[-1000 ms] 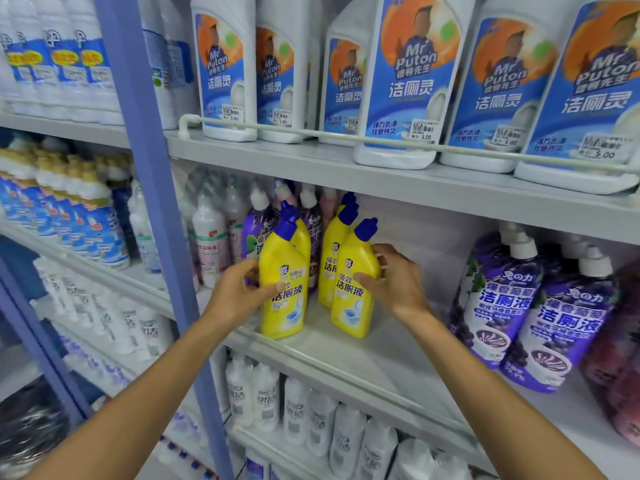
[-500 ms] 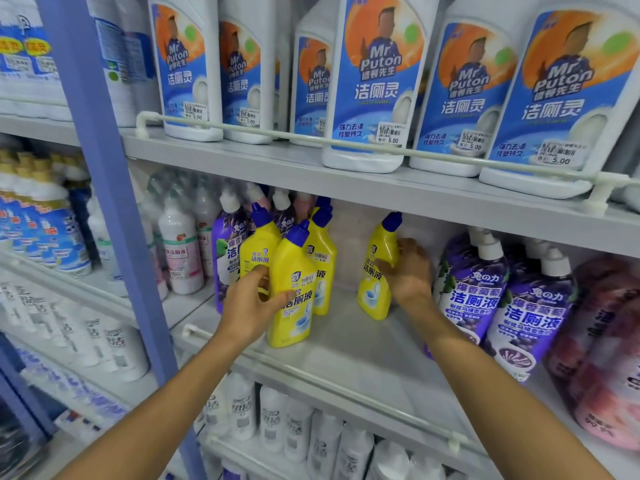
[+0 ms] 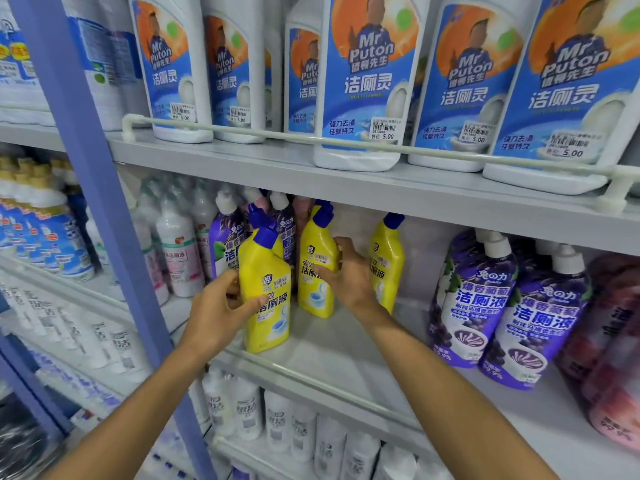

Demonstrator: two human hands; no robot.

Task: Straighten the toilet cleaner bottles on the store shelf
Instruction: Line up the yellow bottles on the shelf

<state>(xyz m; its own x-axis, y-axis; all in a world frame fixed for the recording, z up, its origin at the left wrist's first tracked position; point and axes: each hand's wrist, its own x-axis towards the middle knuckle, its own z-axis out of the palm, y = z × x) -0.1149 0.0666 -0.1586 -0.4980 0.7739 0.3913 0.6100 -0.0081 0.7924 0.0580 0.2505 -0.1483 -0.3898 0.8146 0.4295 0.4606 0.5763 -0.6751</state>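
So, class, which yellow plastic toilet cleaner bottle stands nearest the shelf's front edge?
The blue-capped yellow bottle gripped by the left hand: it stands foremost, while the other yellow bottles stand farther back.

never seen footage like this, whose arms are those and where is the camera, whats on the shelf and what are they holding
There is no machine here. The two arms belong to a person, and the picture comes from a wide-angle camera worn on their head, looking forward and down at a store shelf. On the middle shelf stand yellow toilet cleaner bottles with blue caps, with purple bottles to the right. Big white bottles with blue labels fill the shelf above. The left hand grips the front yellow bottle. The right hand holds the middle yellow bottle, and another yellow bottle stands just beyond that hand.
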